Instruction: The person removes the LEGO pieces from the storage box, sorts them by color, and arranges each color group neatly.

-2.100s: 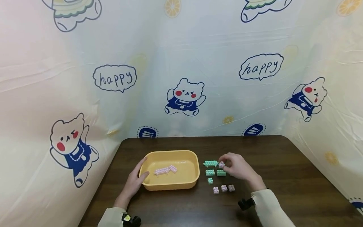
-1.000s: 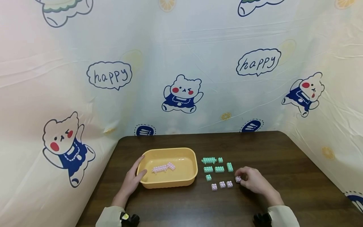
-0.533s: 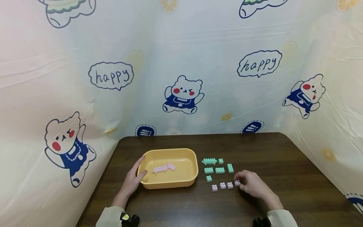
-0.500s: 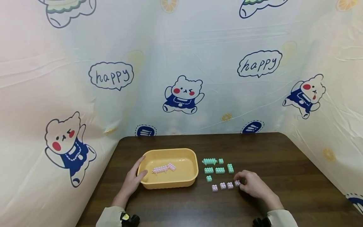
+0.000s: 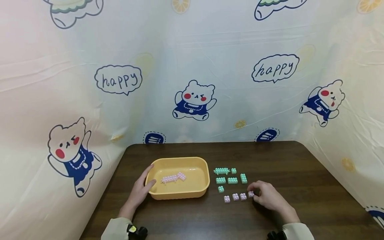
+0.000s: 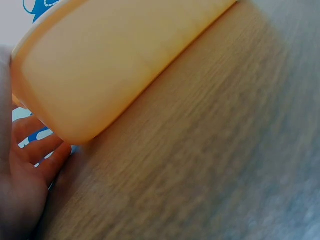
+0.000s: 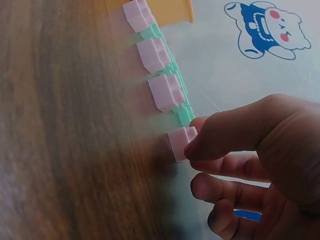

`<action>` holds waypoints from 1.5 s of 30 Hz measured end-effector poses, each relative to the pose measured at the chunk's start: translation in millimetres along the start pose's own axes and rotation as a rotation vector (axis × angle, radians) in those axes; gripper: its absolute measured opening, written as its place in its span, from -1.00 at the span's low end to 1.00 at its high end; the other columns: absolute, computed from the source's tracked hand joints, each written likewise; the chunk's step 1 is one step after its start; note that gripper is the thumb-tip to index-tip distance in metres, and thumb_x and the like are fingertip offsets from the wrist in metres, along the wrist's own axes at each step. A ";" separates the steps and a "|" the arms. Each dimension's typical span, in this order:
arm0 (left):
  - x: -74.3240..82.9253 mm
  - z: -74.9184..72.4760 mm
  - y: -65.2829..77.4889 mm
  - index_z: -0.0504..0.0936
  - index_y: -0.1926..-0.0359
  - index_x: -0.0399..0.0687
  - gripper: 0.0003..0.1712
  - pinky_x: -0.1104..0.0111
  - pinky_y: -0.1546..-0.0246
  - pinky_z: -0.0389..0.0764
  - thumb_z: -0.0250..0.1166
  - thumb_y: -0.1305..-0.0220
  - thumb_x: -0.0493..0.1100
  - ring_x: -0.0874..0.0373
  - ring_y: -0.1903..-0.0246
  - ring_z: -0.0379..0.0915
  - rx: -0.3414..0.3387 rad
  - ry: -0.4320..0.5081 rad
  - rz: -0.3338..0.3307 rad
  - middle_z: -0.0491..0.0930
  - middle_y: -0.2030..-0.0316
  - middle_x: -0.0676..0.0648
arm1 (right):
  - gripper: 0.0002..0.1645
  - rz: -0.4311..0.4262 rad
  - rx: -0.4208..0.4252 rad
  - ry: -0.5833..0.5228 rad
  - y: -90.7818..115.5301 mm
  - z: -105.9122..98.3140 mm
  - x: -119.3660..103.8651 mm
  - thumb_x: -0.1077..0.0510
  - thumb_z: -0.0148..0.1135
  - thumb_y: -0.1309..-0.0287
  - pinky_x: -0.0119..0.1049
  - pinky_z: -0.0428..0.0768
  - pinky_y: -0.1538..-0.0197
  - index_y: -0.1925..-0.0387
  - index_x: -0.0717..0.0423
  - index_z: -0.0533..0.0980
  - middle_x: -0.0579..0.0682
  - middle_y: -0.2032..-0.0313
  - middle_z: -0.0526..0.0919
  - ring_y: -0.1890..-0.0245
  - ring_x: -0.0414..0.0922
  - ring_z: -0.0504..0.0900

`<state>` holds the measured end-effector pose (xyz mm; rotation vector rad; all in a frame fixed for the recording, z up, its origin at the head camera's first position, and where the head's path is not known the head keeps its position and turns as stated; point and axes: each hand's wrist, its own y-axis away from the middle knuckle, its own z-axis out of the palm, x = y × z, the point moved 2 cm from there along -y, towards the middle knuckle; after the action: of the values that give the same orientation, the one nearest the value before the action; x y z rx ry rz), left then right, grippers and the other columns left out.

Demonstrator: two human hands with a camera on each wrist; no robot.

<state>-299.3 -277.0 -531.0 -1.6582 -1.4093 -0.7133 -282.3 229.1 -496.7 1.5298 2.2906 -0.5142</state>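
My left hand (image 5: 140,189) grips the left end of a yellow plastic tray (image 5: 180,196), its thumb over the rim; the left wrist view shows the fingers along the outer wall. Inside the tray lie a long pink building-block piece (image 5: 169,179) and a shorter pink block (image 5: 181,176). Thumb and forefinger of my right hand (image 5: 270,197) pinch a small pink building block (image 7: 179,144) at the right end of a row. To its left in that row sit three more small pink blocks, one being the nearest pink block (image 5: 243,196).
Behind the pink row, several green blocks stand between tray and right hand: a long green piece (image 5: 221,171), a small green block (image 5: 233,170), and an upright-turned green block (image 5: 243,178) among them. The dark wooden table (image 5: 186,220) ends at a patterned curtain (image 5: 192,50).
My right hand came from the green long piece toward the front right with a pink block, then slid it slightly nearer, into line with the pink row. The left hand stayed on the tray.
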 end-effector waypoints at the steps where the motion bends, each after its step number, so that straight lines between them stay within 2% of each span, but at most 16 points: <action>1: -1.1 0.0 0.0 0.13 -0.49 0.19 -0.29 0.26 -0.28 0.28 0.16 -0.40 -0.10 -0.05 -0.42 0.12 -0.001 0.002 0.002 0.14 -0.48 -0.07 | -0.70 -0.005 -0.001 0.002 -0.2 -0.1 0.2 0.32 0.35 0.05 -0.37 0.47 0.31 0.26 -0.08 0.65 -0.20 0.26 0.65 0.33 -0.22 0.51; 3: -0.8 -0.4 0.4 0.13 -0.49 0.17 -0.29 0.37 -0.26 0.27 0.16 -0.40 -0.11 -0.06 -0.41 0.13 0.000 0.001 0.000 0.15 -0.47 -0.07 | -0.70 -0.017 -0.004 0.001 -0.5 -0.1 0.8 0.32 0.35 0.05 -0.37 0.47 0.31 0.25 -0.07 0.65 -0.20 0.26 0.65 0.33 -0.23 0.51; 5: 3.5 -1.5 1.3 0.13 -0.50 0.13 -0.29 0.40 -0.25 0.26 0.16 -0.40 -0.12 -0.07 -0.41 0.12 -0.003 0.000 -0.008 0.14 -0.48 -0.09 | -0.70 -0.027 -0.001 -0.001 -0.8 0.1 1.6 0.32 0.36 0.05 -0.37 0.47 0.32 0.25 -0.07 0.65 -0.20 0.26 0.65 0.35 -0.25 0.50; 11: 23.3 -6.1 5.5 0.15 -0.48 -0.07 -0.29 0.14 -0.29 0.27 0.16 -0.38 -0.20 -0.13 -0.41 0.12 -0.010 0.005 -0.007 0.16 -0.46 -0.19 | -0.67 -0.043 0.011 -0.012 -0.5 0.5 5.1 0.34 0.36 0.06 -0.41 0.45 0.37 0.22 -0.05 0.65 -0.18 0.24 0.65 0.47 -0.35 0.44; 13: 21.4 -5.7 5.1 0.15 -0.49 -0.03 -0.30 0.13 -0.30 0.26 0.16 -0.39 -0.19 -0.10 -0.41 0.12 -0.007 0.000 -0.003 0.16 -0.46 -0.16 | -0.66 -0.042 0.011 -0.014 0.2 -1.0 5.8 0.34 0.35 0.07 -0.42 0.44 0.39 0.21 -0.05 0.65 -0.16 0.23 0.65 0.50 -0.39 0.42; 17: 7.4 -3.0 1.0 0.15 -0.49 0.12 -0.30 0.14 -0.32 0.23 0.16 -0.40 -0.13 -0.03 -0.42 0.10 0.004 -0.011 0.003 0.16 -0.47 -0.08 | -0.65 -0.034 0.024 -0.038 0.1 -7.0 4.3 0.35 0.35 0.05 -0.41 0.44 0.42 0.19 -0.02 0.64 -0.13 0.22 0.64 0.51 -0.39 0.40; 21: -0.5 -3.3 -2.2 0.16 -0.48 0.17 -0.30 0.09 -0.33 0.21 0.17 -0.39 -0.11 -0.03 -0.42 0.11 0.012 -0.003 0.019 0.16 -0.47 -0.06 | -0.68 -0.069 0.130 -0.040 -10.4 -12.9 -3.9 0.35 0.37 0.04 -0.40 0.50 0.38 0.19 0.03 0.65 -0.11 0.23 0.65 0.44 -0.33 0.48; 24: -2.4 -4.1 -3.2 0.16 -0.48 0.17 -0.30 0.12 -0.33 0.20 0.17 -0.39 -0.11 -0.04 -0.42 0.10 0.016 0.002 0.023 0.16 -0.47 -0.06 | -0.70 -0.111 0.197 -0.049 -24.7 -15.5 -17.2 0.31 0.38 -0.01 -0.38 0.52 0.36 0.16 0.03 0.65 -0.08 0.23 0.66 0.40 -0.30 0.52; 27: -3.6 -3.0 -3.0 0.15 -0.49 0.17 -0.30 0.17 -0.33 0.20 0.15 -0.40 -0.11 -0.04 -0.42 0.10 0.012 -0.008 0.018 0.16 -0.47 -0.06 | -0.72 -0.157 0.205 -0.080 -40.5 -16.8 -35.0 0.25 0.37 -0.07 -0.37 0.54 0.36 0.13 -0.02 0.64 -0.08 0.22 0.66 0.42 -0.33 0.51; 31: 0.6 -1.2 0.2 0.14 -0.50 0.10 -0.30 0.37 -0.31 0.19 0.15 -0.41 -0.14 -0.05 -0.43 0.09 -0.004 -0.004 0.009 0.15 -0.47 -0.09 | -0.73 -0.237 0.186 -0.096 -62.9 -15.7 -61.6 0.19 0.35 -0.13 -0.39 0.55 0.35 0.10 -0.07 0.62 -0.13 0.20 0.65 0.41 -0.32 0.51; 34: 13.3 -3.9 5.4 0.15 -0.49 -0.01 -0.30 0.51 -0.25 0.17 0.16 -0.39 -0.18 -0.09 -0.43 0.09 -0.015 0.015 0.001 0.16 -0.47 -0.14 | -0.73 -0.307 0.157 -0.088 -82.1 -12.0 -83.6 0.17 0.33 -0.15 -0.41 0.53 0.34 0.08 -0.04 0.61 -0.10 0.20 0.66 0.40 -0.23 0.54; 38: 26.8 -7.2 9.8 0.17 -0.48 -0.05 -0.30 0.54 -0.23 0.17 0.17 -0.38 -0.21 -0.09 -0.42 0.10 -0.014 0.025 -0.002 0.18 -0.46 -0.15 | -0.73 -0.347 0.098 -0.091 -108.2 -3.0 -112.3 0.15 0.32 -0.17 -0.42 0.51 0.38 0.07 0.01 0.62 -0.03 0.21 0.68 0.44 -0.21 0.51; 43: 4.8 -2.4 2.5 0.18 -0.48 0.09 -0.31 0.58 -0.24 0.16 0.17 -0.39 -0.15 -0.07 -0.42 0.11 0.012 0.006 0.038 0.19 -0.45 -0.10 | -0.71 -0.323 0.024 -0.088 -134.9 15.2 -140.9 0.13 0.30 -0.18 -0.41 0.51 0.43 0.05 0.05 0.63 -0.01 0.20 0.68 0.47 -0.24 0.47; 45: -2.6 -0.4 0.1 0.18 -0.47 0.13 -0.31 0.44 -0.30 0.20 0.18 -0.38 -0.14 -0.05 -0.42 0.11 0.020 -0.001 0.046 0.20 -0.45 -0.08 | -0.71 -0.310 -0.002 -0.080 -142.4 24.5 -147.6 0.12 0.30 -0.18 -0.41 0.51 0.42 0.04 0.04 0.62 -0.02 0.18 0.68 0.45 -0.23 0.47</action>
<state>-299.8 -278.7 -533.0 -1.6702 -1.3700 -0.6705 -358.8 47.9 -433.7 1.1348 2.4754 -0.6394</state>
